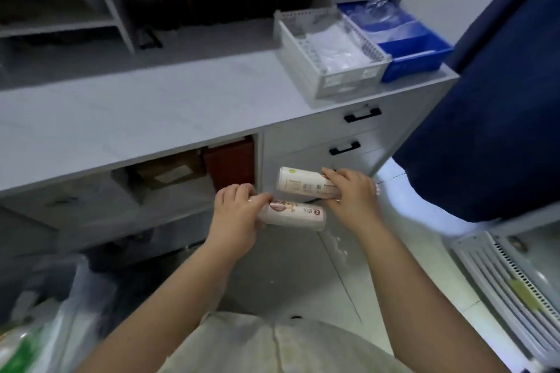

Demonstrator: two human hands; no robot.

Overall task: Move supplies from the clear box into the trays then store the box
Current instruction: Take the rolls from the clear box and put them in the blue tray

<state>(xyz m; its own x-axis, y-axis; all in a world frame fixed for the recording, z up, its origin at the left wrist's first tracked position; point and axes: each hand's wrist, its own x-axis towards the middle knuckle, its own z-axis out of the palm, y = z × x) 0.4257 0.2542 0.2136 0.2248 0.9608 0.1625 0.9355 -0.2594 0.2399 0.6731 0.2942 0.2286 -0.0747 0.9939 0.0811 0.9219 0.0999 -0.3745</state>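
Near left corner: a blurred clear plastic bag point(60, 312) with something green inside; its contents cannot be made out.
Under the counter: an open recess holding a brown cardboard box point(169, 172) and, just to its right, a red box point(230, 165).
Left hand point(236, 218): fingers wrapped around the left end of 1 white packaged roll point(298, 215), held level in the air in front of the recess.
Right hand point(353, 191): gripping the right end of a 2nd white roll point(303, 183), held just above and slightly farther than the 1st, in front of the drawers point(348, 136).
Counter point(121, 118): pale grey, wide.
Far right of counter: a grey slatted tray point(330, 51) holding white packets, touching a blue tray point(406, 39) with clear plastic wrappers.
Right edge: dark blue fabric point(500, 100).
Near right: a grey slatted tray point(515, 275) down low.
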